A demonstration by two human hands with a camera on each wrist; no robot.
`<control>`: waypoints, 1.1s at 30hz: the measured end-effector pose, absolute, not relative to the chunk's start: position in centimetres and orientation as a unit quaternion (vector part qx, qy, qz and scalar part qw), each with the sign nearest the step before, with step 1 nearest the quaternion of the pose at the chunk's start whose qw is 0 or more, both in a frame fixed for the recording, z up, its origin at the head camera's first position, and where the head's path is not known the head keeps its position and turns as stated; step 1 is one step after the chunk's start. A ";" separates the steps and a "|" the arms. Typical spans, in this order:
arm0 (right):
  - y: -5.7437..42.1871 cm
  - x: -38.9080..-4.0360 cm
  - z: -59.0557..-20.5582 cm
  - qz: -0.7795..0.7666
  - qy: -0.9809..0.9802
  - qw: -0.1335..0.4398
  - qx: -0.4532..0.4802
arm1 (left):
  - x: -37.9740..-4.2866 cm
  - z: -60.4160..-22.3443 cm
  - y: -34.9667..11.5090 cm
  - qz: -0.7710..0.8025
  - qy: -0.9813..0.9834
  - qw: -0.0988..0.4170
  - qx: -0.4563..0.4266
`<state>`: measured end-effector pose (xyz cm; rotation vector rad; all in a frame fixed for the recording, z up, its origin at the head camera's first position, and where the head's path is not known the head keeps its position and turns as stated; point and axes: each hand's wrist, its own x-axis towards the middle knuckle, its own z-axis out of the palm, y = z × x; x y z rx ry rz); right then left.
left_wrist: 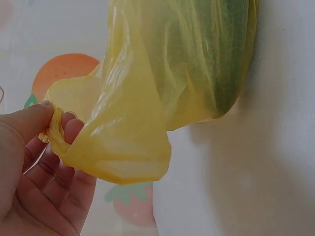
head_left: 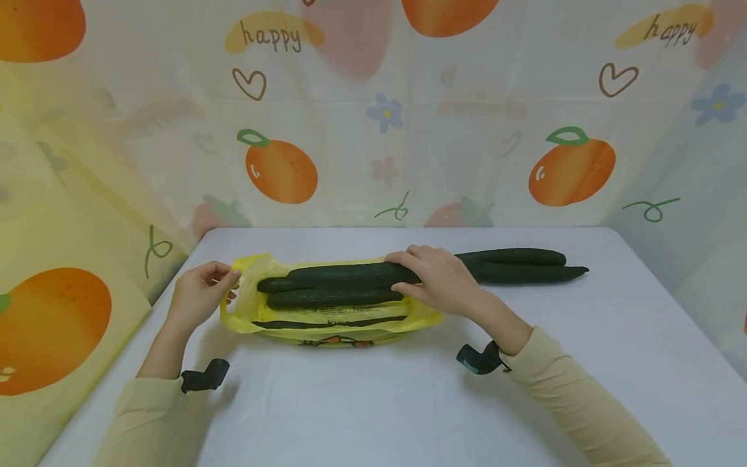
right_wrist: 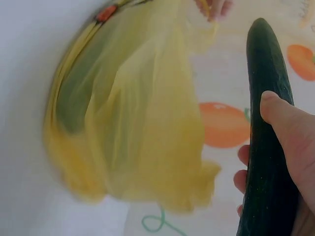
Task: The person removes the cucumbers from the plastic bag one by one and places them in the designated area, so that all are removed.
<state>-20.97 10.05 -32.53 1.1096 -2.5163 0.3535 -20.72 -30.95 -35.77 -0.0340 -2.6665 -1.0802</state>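
A yellow plastic bag [head_left: 379,335] lies on its side with its mouth spread wide. My left hand [head_left: 198,292] pinches the bag's left handle between thumb and fingers, pulling it taut; the left wrist view shows the gathered film [left_wrist: 59,135] in that grip. My right hand [head_left: 440,275] grips a dark green cucumber [head_left: 344,275] from above, thumb along its near side. This cucumber lies lengthwise over the bag's mouth. Below it, other cucumbers [head_left: 327,298] rest inside the bag. Through the yellow film in the left wrist view, a cucumber [left_wrist: 206,59] shows faintly.
Two more cucumbers [head_left: 533,273] lie side by side on the white table [head_left: 379,402], right of the bag and behind my right hand. A fruit-printed cloth [head_left: 350,130] hangs behind and beside the table. Each wrist carries a small black camera [head_left: 205,376].
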 end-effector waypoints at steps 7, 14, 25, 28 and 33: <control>12.4 -21.7 -32.7 0.117 -0.895 0.198 0.383 | -20.6 -35.6 -30.8 -0.378 -0.917 0.125 -0.008; 14.7 -21.9 -33.2 0.121 -0.895 0.216 0.372 | -20.6 -35.5 -30.8 -0.375 -0.919 0.123 -0.005; 18.4 -22.3 -34.2 0.131 -0.896 0.243 0.349 | -20.7 -35.3 -30.5 -0.384 -0.915 0.124 -0.010; 19.5 -22.4 -34.3 0.136 -0.897 0.245 0.343 | -20.7 -35.2 -30.5 -0.385 -0.915 0.123 -0.010; 21.2 -22.5 -34.4 0.147 -0.904 0.236 0.325 | -20.8 -35.1 -30.6 -0.384 -0.915 0.122 -0.011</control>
